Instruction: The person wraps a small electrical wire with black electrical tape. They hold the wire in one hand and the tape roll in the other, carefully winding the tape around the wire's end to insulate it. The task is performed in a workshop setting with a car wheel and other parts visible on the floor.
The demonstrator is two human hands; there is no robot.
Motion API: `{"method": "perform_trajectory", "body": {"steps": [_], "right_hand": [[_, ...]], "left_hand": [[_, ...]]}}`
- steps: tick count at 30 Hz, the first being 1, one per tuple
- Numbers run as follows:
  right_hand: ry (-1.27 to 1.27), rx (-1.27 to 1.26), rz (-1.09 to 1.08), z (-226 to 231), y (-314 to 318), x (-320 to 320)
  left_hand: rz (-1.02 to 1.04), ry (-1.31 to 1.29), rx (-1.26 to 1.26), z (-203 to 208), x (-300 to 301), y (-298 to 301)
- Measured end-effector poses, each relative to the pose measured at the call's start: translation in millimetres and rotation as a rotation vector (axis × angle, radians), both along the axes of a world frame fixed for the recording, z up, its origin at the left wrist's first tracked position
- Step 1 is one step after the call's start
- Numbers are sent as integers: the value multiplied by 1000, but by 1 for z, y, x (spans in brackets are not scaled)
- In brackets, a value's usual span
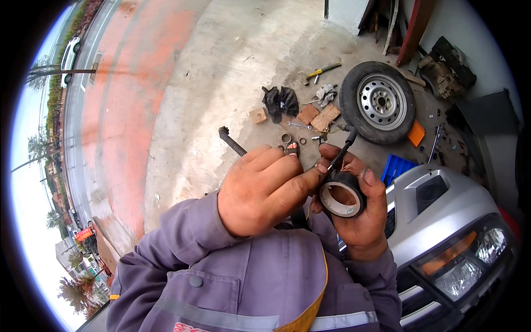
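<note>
My right hand (362, 213) curls round a black tape roll (342, 195), its pale cardboard core facing up at me, hole open. My left hand (264, 188) pinches the tape's loose end at the roll's upper left edge. A thin black cable (344, 149) rises from between my fingertips, with bare copper strands (347, 164) showing just above the roll.

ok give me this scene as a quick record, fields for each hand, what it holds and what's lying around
left hand: pinches the free end of the tape, fingers closed
right hand: holds a roll of black tape
cable: thin black, rises from between the hands
ground: spare wheel, wrenches, wood blocks, black rag, blue tray
right side: silver car front with headlight
</note>
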State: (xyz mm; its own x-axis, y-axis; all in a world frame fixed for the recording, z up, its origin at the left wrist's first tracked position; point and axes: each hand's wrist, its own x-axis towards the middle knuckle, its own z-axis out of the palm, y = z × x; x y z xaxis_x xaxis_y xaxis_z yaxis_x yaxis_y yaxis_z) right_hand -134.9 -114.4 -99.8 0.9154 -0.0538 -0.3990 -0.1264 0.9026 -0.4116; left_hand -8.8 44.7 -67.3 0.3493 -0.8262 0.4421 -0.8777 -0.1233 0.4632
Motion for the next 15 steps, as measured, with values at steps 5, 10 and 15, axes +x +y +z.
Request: {"method": "perform_trajectory", "body": {"steps": [5, 10, 15], "right_hand": [[-209, 197, 71, -3, -18, -2], [-193, -110, 185, 1, -30, 6], [202, -176, -69, -27, 3, 24]], "left_hand": [[5, 175, 27, 0, 9, -1], [242, 965, 137, 4, 0, -1], [247, 1724, -54, -15, -21, -7]]}}
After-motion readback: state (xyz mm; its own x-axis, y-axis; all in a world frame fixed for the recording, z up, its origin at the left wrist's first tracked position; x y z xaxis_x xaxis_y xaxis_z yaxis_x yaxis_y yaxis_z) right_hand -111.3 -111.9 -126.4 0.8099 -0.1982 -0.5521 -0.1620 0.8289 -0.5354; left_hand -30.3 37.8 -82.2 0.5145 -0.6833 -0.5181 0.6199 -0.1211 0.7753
